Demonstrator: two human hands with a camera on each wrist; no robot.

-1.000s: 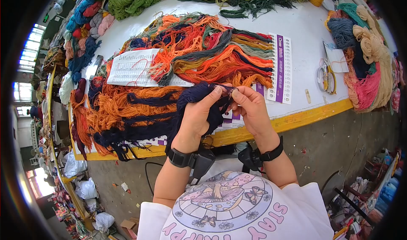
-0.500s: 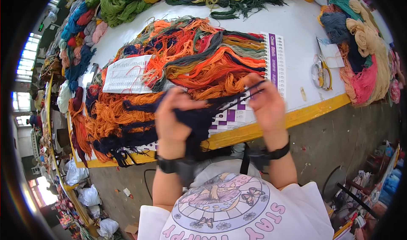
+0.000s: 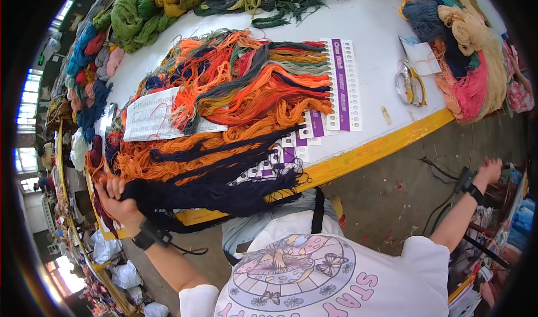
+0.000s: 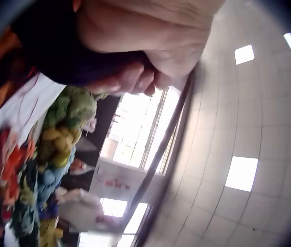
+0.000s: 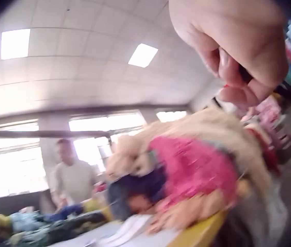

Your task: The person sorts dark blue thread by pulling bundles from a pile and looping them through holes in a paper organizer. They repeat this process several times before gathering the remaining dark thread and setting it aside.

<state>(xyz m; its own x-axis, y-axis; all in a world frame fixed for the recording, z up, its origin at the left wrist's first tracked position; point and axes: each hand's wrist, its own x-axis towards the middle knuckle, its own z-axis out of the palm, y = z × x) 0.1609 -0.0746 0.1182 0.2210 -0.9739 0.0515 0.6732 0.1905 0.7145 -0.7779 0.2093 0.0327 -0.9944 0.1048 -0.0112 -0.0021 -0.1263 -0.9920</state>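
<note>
My left hand (image 3: pixel 119 200) grips one end of a long navy thread bundle (image 3: pixel 207 196) at the table's left front corner. The bundle stretches rightward along the front edge, its loose ends near the punched cards. In the left wrist view the curled fingers (image 4: pixel 130 77) close round the dark thread (image 4: pixel 89 67). Far out to the right, past the table edge, is my right hand (image 3: pixel 490 171). Its fingers (image 5: pixel 228 64) are curled in the right wrist view, with a dark strand (image 5: pixel 245 75) between them and the thumb.
Orange and red threads (image 3: pixel 252 87) hang from a punched card (image 3: pixel 343 87), with a printed sheet (image 3: pixel 151 115) on top. Scissors (image 3: pixel 412 87) lie beside a heap of beige and pink yarn (image 3: pixel 473 76). Green skeins (image 3: pixel 134 17) line the back. The table has a yellow edge (image 3: pixel 364 154).
Both hands were together over the navy thread, then drew apart. The left hand moved to the left end of the bundle; the right swung far right, off the table. The navy bundle now lies stretched lengthwise.
</note>
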